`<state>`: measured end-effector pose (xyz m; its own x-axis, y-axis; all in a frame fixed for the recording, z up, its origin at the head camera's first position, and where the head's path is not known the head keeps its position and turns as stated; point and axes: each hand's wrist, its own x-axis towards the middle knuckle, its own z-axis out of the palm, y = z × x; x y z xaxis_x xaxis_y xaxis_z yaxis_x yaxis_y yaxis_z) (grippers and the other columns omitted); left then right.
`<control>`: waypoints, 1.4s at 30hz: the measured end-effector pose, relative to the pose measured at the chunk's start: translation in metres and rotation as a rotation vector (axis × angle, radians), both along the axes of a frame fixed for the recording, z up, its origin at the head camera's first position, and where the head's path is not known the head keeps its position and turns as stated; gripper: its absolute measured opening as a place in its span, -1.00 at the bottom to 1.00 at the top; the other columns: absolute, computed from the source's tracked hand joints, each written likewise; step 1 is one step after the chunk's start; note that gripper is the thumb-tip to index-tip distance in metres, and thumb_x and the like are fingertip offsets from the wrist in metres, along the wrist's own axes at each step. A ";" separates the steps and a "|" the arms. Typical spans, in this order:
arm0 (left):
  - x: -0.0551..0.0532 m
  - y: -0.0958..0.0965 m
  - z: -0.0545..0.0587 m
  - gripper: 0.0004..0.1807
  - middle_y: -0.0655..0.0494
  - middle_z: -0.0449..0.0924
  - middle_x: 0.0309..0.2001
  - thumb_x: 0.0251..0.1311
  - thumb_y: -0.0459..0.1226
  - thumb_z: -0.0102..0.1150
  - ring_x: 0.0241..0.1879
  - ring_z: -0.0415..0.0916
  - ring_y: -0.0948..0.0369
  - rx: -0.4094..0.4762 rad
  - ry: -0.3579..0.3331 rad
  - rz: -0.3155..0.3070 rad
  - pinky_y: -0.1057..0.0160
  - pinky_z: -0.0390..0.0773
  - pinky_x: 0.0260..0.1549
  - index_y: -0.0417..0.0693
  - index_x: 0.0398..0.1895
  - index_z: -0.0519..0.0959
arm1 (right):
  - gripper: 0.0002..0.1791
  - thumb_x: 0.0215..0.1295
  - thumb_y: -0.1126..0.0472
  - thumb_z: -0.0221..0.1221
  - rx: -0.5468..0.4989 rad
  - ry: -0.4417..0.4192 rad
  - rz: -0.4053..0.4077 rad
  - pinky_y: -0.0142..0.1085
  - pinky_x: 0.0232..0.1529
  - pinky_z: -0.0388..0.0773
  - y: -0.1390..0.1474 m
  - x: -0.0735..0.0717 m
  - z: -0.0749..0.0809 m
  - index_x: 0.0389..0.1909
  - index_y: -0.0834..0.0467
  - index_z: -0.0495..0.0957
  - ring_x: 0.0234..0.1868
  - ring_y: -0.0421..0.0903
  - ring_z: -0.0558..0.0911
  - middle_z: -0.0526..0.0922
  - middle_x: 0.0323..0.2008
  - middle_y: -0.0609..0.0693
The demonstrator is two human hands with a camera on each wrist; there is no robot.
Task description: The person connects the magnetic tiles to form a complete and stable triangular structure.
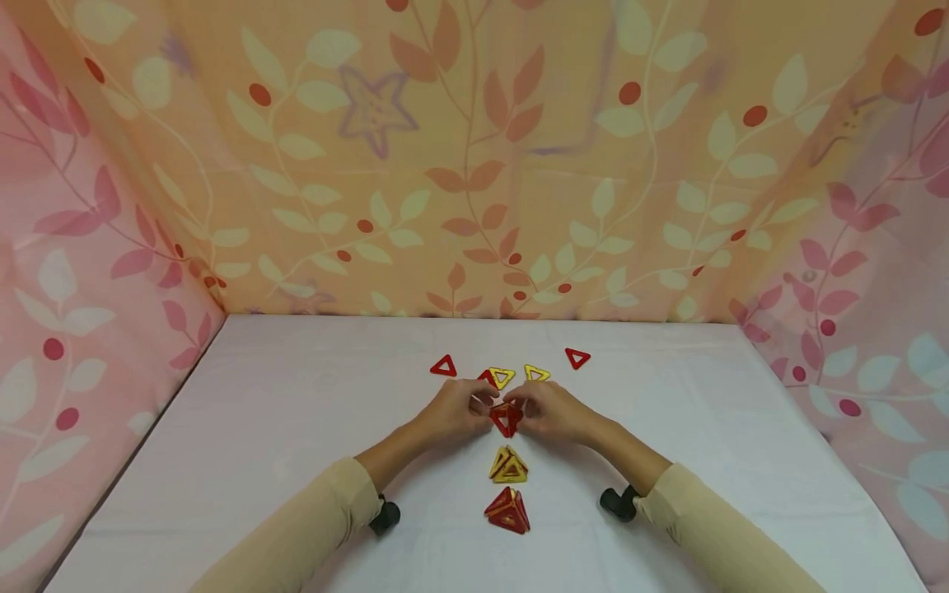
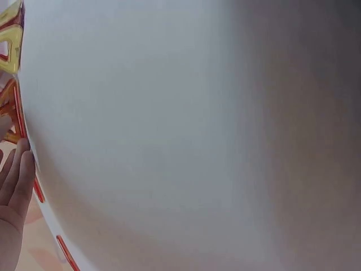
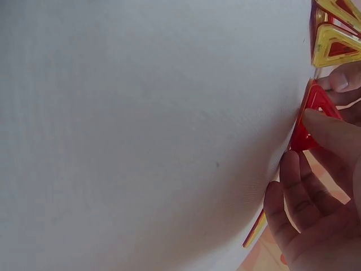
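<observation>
Both hands meet at a small pyramid of red see-through triangle tiles (image 1: 507,420) at the middle of the table. My left hand (image 1: 463,408) holds its left side, thumb and fingers bent around it. From the other side, the right hand (image 1: 554,412) pinches it. In the right wrist view the thumb presses on a red face (image 3: 302,141) of the pyramid, with fingertips low near the cloth. The left wrist view catches only part of the left hand (image 2: 14,192) beside the pyramid's edge. Nearer the body stand a yellow pyramid (image 1: 509,466) and another red pyramid (image 1: 508,511).
Beyond the hands lie loose flat triangle tiles: a red one (image 1: 443,373) at left, a red one (image 1: 578,352) at right, and two yellow ones, left (image 1: 502,371) and right (image 1: 537,369). Another red tile (image 1: 486,376) is partly covered. Patterned cloth walls border the white table (image 1: 296,371).
</observation>
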<state>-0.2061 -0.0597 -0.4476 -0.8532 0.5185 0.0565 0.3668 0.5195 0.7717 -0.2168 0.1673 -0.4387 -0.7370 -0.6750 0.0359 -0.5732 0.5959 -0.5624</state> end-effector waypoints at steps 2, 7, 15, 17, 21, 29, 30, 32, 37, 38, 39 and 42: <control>0.002 0.002 0.001 -0.57 0.01 0.66 -0.08 0.10 -0.44 0.41 -0.14 0.64 0.18 0.017 -0.022 -0.004 0.31 0.64 -0.14 -0.20 0.09 0.60 | -0.59 0.20 0.32 0.36 0.013 -0.013 -0.009 -0.32 -0.17 0.57 0.001 0.000 0.000 0.09 0.18 0.61 -0.21 -0.14 0.55 0.64 -0.20 -0.13; 0.005 0.006 0.003 -0.51 -0.03 0.66 0.01 0.10 -0.45 0.41 -0.02 0.64 0.11 0.037 -0.044 -0.032 0.22 0.62 -0.03 -0.21 0.14 0.56 | -0.57 0.17 0.26 0.41 0.031 -0.050 -0.023 -0.31 -0.14 0.58 0.002 0.000 0.001 0.08 0.22 0.61 -0.19 -0.16 0.56 0.67 -0.16 -0.09; -0.003 0.001 0.004 -0.51 -0.05 0.65 0.03 0.13 -0.42 0.40 0.02 0.63 0.10 0.059 -0.035 -0.031 0.19 0.60 0.02 -0.22 0.16 0.54 | -0.56 0.17 0.25 0.42 0.021 -0.062 -0.037 -0.33 -0.16 0.56 0.005 0.000 -0.003 0.07 0.24 0.61 -0.22 -0.18 0.54 0.65 -0.20 -0.10; -0.006 -0.003 0.007 -0.52 -0.09 0.65 0.00 0.13 -0.45 0.39 0.00 0.63 0.05 0.094 -0.025 -0.011 0.15 0.61 0.01 -0.26 0.15 0.54 | -0.55 0.17 0.24 0.42 0.025 -0.060 -0.043 -0.34 -0.17 0.55 0.005 0.000 -0.004 0.08 0.24 0.61 -0.23 -0.18 0.53 0.64 -0.21 -0.12; -0.019 -0.015 0.013 -0.57 -0.18 0.65 -0.02 0.13 -0.51 0.34 -0.01 0.62 -0.04 0.144 0.035 0.061 0.05 0.61 0.00 -0.32 0.11 0.55 | -0.54 0.17 0.22 0.42 0.031 -0.052 -0.052 -0.35 -0.18 0.54 0.005 0.000 -0.006 0.09 0.24 0.61 -0.25 -0.19 0.52 0.63 -0.23 -0.13; -0.046 -0.046 0.012 -0.58 -0.25 0.66 0.00 0.15 -0.54 0.25 0.01 0.61 -0.10 0.108 0.143 0.242 -0.05 0.58 0.02 -0.34 0.13 0.55 | -0.55 0.17 0.24 0.42 0.015 -0.060 -0.051 -0.33 -0.18 0.54 0.004 0.002 -0.005 0.08 0.25 0.61 -0.23 -0.16 0.52 0.61 -0.24 -0.12; -0.047 -0.050 0.011 -0.57 -0.25 0.65 0.00 0.15 -0.54 0.23 0.02 0.61 -0.10 0.101 0.136 0.256 -0.05 0.58 0.03 -0.34 0.13 0.55 | -0.55 0.17 0.25 0.42 0.013 -0.063 -0.050 -0.33 -0.18 0.55 0.004 0.002 -0.005 0.08 0.26 0.60 -0.23 -0.15 0.52 0.61 -0.25 -0.11; -0.050 -0.056 0.008 -0.56 -0.24 0.65 0.01 0.14 -0.54 0.20 0.03 0.60 -0.09 0.086 0.105 0.279 -0.05 0.55 0.07 -0.34 0.14 0.54 | -0.55 0.16 0.25 0.42 0.011 -0.072 -0.048 -0.32 -0.18 0.55 0.003 0.002 -0.005 0.08 0.26 0.60 -0.23 -0.15 0.53 0.60 -0.25 -0.11; -0.054 -0.063 -0.001 -0.56 -0.21 0.66 0.00 0.12 -0.55 0.22 0.04 0.59 -0.07 0.052 0.068 0.294 -0.02 0.53 0.11 -0.34 0.13 0.55 | -0.55 0.16 0.24 0.43 0.017 -0.082 -0.046 -0.32 -0.18 0.56 0.003 0.000 -0.004 0.07 0.24 0.61 -0.24 -0.14 0.53 0.59 -0.28 -0.13; -0.055 -0.064 -0.003 -0.56 -0.20 0.66 -0.01 0.12 -0.55 0.24 0.03 0.60 -0.06 0.047 0.071 0.294 -0.01 0.53 0.11 -0.33 0.12 0.55 | -0.55 0.16 0.24 0.43 0.016 -0.084 -0.046 -0.32 -0.18 0.55 0.003 0.000 -0.004 0.07 0.24 0.61 -0.24 -0.14 0.52 0.59 -0.29 -0.13; -0.056 -0.064 -0.004 -0.56 -0.19 0.67 -0.03 0.11 -0.55 0.25 0.01 0.60 -0.06 0.044 0.077 0.292 -0.01 0.54 0.09 -0.33 0.12 0.55 | -0.55 0.16 0.24 0.43 0.017 -0.084 -0.046 -0.33 -0.19 0.55 0.003 0.000 -0.003 0.07 0.23 0.61 -0.25 -0.14 0.52 0.59 -0.29 -0.14; -0.058 -0.064 -0.006 -0.57 -0.17 0.69 -0.06 0.11 -0.56 0.28 -0.02 0.62 -0.04 0.042 0.073 0.293 -0.01 0.55 0.07 -0.31 0.10 0.56 | -0.55 0.15 0.23 0.43 0.020 -0.087 -0.048 -0.34 -0.20 0.54 0.002 0.000 -0.002 0.07 0.22 0.61 -0.25 -0.13 0.51 0.57 -0.30 -0.14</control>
